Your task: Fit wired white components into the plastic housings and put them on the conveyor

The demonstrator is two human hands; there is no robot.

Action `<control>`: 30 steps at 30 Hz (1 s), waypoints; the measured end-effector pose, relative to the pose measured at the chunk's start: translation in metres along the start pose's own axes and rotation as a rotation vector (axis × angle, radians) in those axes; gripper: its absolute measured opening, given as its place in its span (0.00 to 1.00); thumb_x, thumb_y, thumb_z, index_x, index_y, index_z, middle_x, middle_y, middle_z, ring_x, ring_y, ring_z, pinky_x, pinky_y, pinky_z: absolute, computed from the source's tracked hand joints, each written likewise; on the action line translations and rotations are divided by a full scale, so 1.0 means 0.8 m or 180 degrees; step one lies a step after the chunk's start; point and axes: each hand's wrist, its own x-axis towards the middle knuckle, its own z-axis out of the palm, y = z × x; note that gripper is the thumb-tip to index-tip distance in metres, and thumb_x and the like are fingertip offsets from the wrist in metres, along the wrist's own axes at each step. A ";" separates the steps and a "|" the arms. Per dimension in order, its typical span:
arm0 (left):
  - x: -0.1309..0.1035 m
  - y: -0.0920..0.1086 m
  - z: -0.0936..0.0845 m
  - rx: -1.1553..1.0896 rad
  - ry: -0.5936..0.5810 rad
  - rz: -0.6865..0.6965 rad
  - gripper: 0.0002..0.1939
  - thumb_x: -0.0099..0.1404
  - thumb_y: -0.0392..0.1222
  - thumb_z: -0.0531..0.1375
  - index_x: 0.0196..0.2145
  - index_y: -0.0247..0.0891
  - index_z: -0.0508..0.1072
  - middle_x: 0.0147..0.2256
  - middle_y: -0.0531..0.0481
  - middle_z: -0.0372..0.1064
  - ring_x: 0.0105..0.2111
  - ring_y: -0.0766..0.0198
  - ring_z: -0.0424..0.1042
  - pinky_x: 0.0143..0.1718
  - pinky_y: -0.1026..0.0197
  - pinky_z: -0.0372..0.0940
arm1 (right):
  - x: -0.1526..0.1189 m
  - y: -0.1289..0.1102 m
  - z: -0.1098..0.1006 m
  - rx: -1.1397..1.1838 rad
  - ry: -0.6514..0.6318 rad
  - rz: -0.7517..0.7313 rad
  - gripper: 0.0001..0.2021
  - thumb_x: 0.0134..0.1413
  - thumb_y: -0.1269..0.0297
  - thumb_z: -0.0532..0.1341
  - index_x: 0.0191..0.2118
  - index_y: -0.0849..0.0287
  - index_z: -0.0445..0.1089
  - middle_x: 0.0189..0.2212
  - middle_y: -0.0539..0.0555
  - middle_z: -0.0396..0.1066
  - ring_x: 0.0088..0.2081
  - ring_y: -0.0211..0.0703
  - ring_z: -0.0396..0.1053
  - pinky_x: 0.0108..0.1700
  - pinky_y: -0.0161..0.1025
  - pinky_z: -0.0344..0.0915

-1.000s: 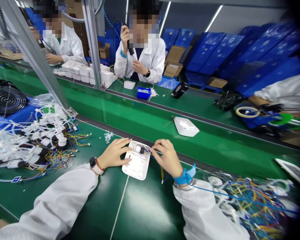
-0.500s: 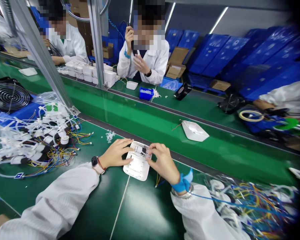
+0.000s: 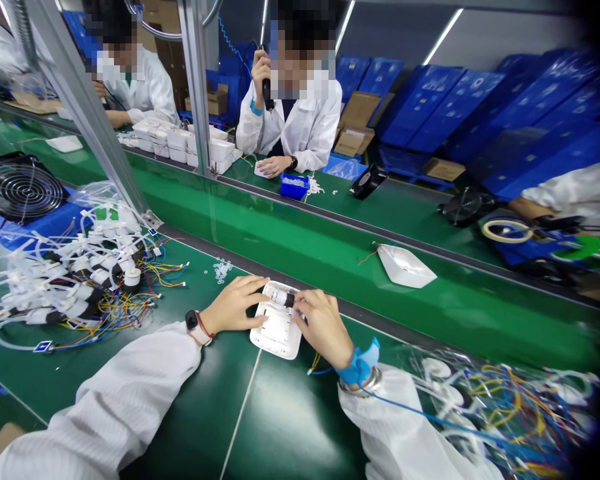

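A white plastic housing [image 3: 277,337], open side up, lies on the green bench before me. My left hand [image 3: 237,305] grips its left edge, with the thumb over the inside and the fingers along the far side. Across the far end of the housing lies a small pump [image 3: 281,298], a white cylinder with a black end. My right hand [image 3: 326,325] has thumb and fingertips closed at the pump's black end and the housing's right edge; the fingers partly hide that end. Thin coloured wires [image 3: 316,363] stick out below my right hand.
Tubed, wired pumps [image 3: 95,280] heap at left, by a black fan [image 3: 23,187]. Small clear rings [image 3: 223,270] lie beyond my left hand. Bagged wired parts [image 3: 520,413] sit at right. A white shell [image 3: 407,265] is on the green conveyor [image 3: 300,233]. Co-workers sit opposite.
The white shell on the conveyor has shifted right. More of the pump shows as my right fingers move slightly. The co-worker opposite has lowered a hand onto a white part.
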 end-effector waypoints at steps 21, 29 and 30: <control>0.000 0.005 0.002 -0.0077 0.0008 -0.0064 0.14 0.57 0.45 0.58 0.41 0.40 0.73 0.55 0.45 0.61 0.54 0.55 0.58 0.52 0.52 0.56 | -0.016 -0.017 0.003 -0.1054 -0.0013 -0.0232 0.05 0.51 0.69 0.60 0.30 0.57 0.74 0.38 0.54 0.69 0.38 0.45 0.59 0.40 0.45 0.48; -0.001 0.003 0.002 -0.0273 -0.0002 -0.0068 0.15 0.55 0.41 0.58 0.41 0.39 0.72 0.55 0.45 0.60 0.55 0.55 0.57 0.54 0.52 0.55 | -0.014 -0.001 0.003 -0.0263 0.0075 -0.0176 0.10 0.57 0.64 0.55 0.33 0.56 0.74 0.39 0.55 0.68 0.40 0.45 0.60 0.42 0.45 0.50; -0.001 0.003 0.002 -0.0323 -0.0019 -0.0071 0.16 0.55 0.40 0.58 0.43 0.40 0.72 0.55 0.45 0.60 0.55 0.55 0.57 0.54 0.52 0.55 | -0.011 0.007 0.003 -0.0045 0.0170 -0.0096 0.10 0.57 0.63 0.55 0.37 0.56 0.73 0.40 0.56 0.67 0.41 0.45 0.61 0.43 0.45 0.51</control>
